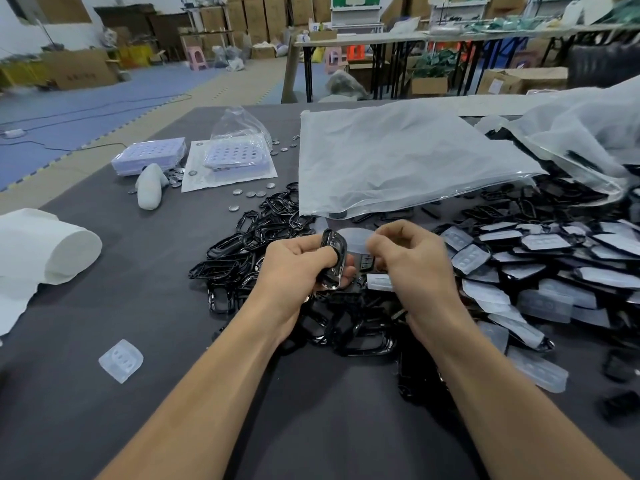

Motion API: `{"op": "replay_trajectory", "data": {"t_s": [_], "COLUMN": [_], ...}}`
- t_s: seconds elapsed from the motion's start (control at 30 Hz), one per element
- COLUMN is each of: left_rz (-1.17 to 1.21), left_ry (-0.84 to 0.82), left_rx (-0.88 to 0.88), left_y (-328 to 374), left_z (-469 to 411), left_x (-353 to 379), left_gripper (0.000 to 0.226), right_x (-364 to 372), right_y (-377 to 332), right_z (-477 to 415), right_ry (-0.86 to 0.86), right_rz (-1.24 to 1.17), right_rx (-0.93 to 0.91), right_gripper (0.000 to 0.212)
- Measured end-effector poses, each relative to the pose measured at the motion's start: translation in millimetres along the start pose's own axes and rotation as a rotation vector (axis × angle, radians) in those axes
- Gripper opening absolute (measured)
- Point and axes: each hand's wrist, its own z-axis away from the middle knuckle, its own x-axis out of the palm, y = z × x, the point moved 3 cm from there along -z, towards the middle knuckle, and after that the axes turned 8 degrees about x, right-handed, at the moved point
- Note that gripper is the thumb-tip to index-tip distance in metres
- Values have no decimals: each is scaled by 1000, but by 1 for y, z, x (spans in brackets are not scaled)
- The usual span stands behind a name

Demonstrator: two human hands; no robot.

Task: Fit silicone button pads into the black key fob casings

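- The key fob casing in my left hand is glossy black plastic with a bright, chrome-like rim.
- The heaped casings are the same shiny black plastic.
- The loose silicone button pad looks milky, translucent and matt.
- My worktop is dark grey, matt and cloth-like.
- The bag is frosted, crinkled plastic film.
- The coin cells are polished metal.

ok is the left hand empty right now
No, the left hand grips a black key fob casing, with the thumb lying across it.
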Motion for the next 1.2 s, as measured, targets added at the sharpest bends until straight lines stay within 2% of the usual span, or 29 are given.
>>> {"op": "replay_trajectory", "data": {"t_s": [0.03,0.07,0.17,0.33,0.5,0.6,0.67,0.73,0.8,0.93,1.2], "left_rz": [-24,-52,-145,-238,-331,-316,-283,-270,-223,-80,151], "left_ry": [-1,-10,-57,-113,-144,-55,63,125,127,23,-10], "left_rx": [17,37,100,139,190,179,163,156,158,131,5], "left_y": [0,1,1,1,-1,-6,-9,-10,-9,-4,-4], "left_z": [0,1,2,3,4,1,-1,-2,-1,4,7], "left_x": [0,0,1,2,2,0,-4,-6,-5,3,9], "left_gripper": [30,29,29,23,21,21,27,31,32,17,18], "right_x": [-3,-5,-1,-4,-7,-12,-15,-11,1,18,16], "right_y": [-4,-7,-12,-9,-5,-7,-5,-3,-2,0,1], "right_z": [2,4,8,5,3,0,-3,-1,4,12,12], "right_ry": [93,134,79,51,-2,61,69,-66,-205,-252,15], "right_rz": [175,302,399,305,312,245,32,-255,-406,-338,-74], "right_rx": [-123,-236,-393,-279,-212,-179,-73,67,133,95,-86], "right_gripper": [5,11,11,12,12,13,18,25,28,22,9]}}
